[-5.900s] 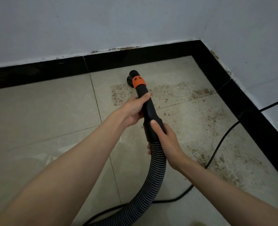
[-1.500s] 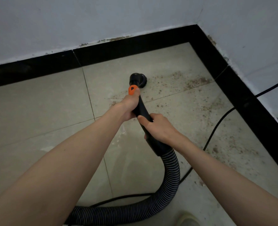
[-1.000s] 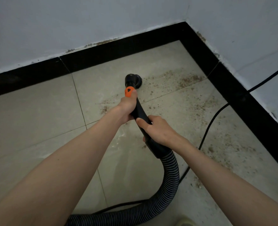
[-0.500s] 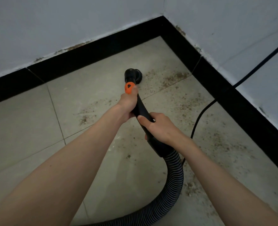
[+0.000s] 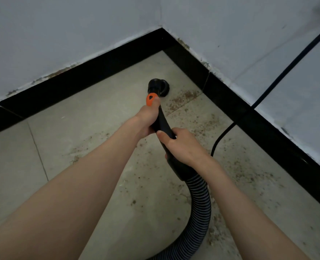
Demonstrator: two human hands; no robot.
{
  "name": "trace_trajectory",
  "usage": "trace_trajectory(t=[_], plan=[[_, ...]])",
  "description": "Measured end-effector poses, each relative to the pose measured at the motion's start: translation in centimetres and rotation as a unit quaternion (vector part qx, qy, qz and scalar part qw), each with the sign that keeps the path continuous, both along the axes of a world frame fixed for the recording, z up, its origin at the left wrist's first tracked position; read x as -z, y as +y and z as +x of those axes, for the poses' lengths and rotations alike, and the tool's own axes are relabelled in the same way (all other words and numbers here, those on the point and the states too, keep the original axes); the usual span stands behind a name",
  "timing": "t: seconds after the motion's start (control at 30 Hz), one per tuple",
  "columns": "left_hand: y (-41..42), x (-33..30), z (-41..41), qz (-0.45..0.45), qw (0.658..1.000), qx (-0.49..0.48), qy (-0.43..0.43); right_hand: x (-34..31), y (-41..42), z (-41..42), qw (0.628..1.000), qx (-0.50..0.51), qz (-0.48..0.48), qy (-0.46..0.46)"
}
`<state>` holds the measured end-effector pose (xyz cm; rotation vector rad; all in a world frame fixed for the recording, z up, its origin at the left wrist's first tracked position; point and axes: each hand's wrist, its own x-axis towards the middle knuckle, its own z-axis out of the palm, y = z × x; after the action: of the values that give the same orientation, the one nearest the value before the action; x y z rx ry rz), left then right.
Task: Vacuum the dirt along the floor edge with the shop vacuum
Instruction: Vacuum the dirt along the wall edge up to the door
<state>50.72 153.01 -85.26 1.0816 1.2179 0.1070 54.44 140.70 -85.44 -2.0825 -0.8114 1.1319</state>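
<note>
Two hands, one hose [image 5: 199, 199] – left grip [image 5: 147, 119] and right grip [image 5: 181, 145] both clench its black handle [image 5: 163, 122]; no readable writing.

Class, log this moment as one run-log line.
left hand grips wand near orange collar | right hand grips handle | nozzle on floor near corner

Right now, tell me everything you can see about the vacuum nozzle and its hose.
The vacuum nozzle is a round black head, looks like plastic, sitting on the floor tile near the corner, beside a patch of brown dirt. An orange collar joins it to a curved black wand. The left hand grips the wand just below the collar; the right hand grips it lower. A ribbed black hose curves down out of view.
</note>
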Motion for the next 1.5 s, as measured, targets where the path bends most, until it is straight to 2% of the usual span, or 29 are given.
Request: trace_trajectory(t=[0.3,0.5,0.7,0.83,1.07,1.33,1.5], plan=[[0.6,-0.1,3.5,0.07,0.994,0.082,0.033,0.2,0.4,1.3,0.996,0.08,0.02,0.037],[-0.1,-0.6,5.0,0.084,0.985,0.147,0.042,0.7,-0.4,1.2,0.99,0.133,0.031,0.033],[-1.3,-0.5,6.2,0.126,0.977,0.167,0.036,0.8,-1.2,1.4,0.982,0.177,0.056,0.032],[-1.6,-0.1,5.8,0.108,0.979,0.172,0.0,0.9,-1.5,0.9,0.979,0.188,0.065,0.036],[-1.9,-0.1,5.2,0.095,0.975,0.202,-0.01,0.5,-2.3,0.3,0.976,0.201,0.065,0.051],[-1.4,-0.2,2.6,0.011,0.978,0.205,-0.033,0.7,-2.9,-1.9,0.976,0.195,0.067,0.07],[-1.2,-0.1,0.9,-0.003,0.978,0.203,-0.04,0.7,-2.9,-3.5,0.977,0.188,0.068,0.07]])
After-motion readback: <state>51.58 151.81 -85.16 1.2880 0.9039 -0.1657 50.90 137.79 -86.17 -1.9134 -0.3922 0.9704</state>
